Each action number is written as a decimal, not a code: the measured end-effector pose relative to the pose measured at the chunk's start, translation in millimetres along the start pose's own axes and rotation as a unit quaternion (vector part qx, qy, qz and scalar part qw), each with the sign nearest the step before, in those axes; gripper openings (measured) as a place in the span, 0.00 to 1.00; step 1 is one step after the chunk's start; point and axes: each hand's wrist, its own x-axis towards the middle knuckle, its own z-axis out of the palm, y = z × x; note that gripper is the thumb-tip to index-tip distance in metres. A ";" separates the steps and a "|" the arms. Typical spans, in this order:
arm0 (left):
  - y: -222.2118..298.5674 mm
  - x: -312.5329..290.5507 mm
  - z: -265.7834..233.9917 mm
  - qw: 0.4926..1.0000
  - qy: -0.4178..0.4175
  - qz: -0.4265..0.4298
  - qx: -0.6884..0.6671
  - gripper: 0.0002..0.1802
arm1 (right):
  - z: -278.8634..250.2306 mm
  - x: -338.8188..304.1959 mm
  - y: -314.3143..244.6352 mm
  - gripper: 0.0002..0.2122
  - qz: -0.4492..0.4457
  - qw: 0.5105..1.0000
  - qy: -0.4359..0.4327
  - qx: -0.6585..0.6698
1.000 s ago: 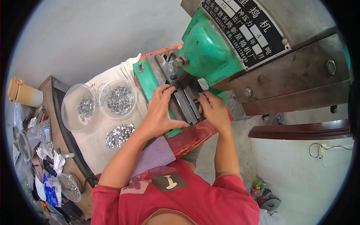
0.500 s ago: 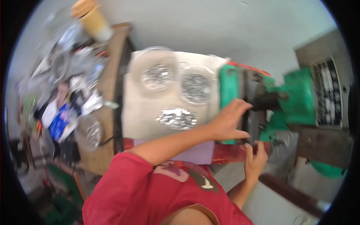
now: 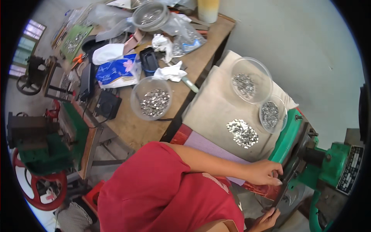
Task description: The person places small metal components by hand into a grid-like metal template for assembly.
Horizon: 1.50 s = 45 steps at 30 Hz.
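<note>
My left hand (image 3: pixel 264 173) is beside the front end of a green machine press (image 3: pixel 288 135), its fingers bent and its thumb apart from the forefinger. No object shows between them. Below it, my right hand (image 3: pixel 266 219) has its fingers closed at the lower end of a dark metal bar (image 3: pixel 281 193) on the machine's front; the palm side is partly hidden. Left of the machine, a loose pile of small shiny metal pieces (image 3: pixel 242 133) lies on a beige cloth (image 3: pixel 208 100). Two clear round tubs, a larger one (image 3: pixel 262 71) and a smaller one (image 3: pixel 284 112), hold more such pieces.
On the wooden table (image 3: pixel 135 133) to the left are another tub of metal pieces (image 3: pixel 154 102), a blue tissue pack (image 3: pixel 119 71), crumpled white tissues (image 3: pixel 170 72) and plastic bags. A second green machine (image 3: pixel 42 150) with a red handwheel (image 3: pixel 42 193) stands at far left.
The view has swung left, showing more of the table. My left hand has drawn back from the machine's middle toward its front end, its fingers now bent. My right hand remains at the bar.
</note>
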 end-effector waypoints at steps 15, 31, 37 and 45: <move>84.8 -7.8 -84.8 0.925 0.297 0.168 0.169 0.08 | 95.5 140.9 -186.5 0.16 -0.017 0.694 -0.189 0.695; 115.1 16.3 -175.6 0.853 0.349 0.109 0.372 0.10 | 112.4 243.8 -263.0 0.10 -0.222 0.813 -0.179 0.507; 101.9 14.2 -193.1 0.912 0.315 0.007 0.261 0.15 | 112.1 236.9 -279.1 0.15 -0.152 0.823 -0.231 0.496; 107.1 2.6 -193.2 0.945 0.291 -0.033 0.143 0.17 | 110.2 209.8 -297.9 0.07 -0.202 0.812 -0.165 0.523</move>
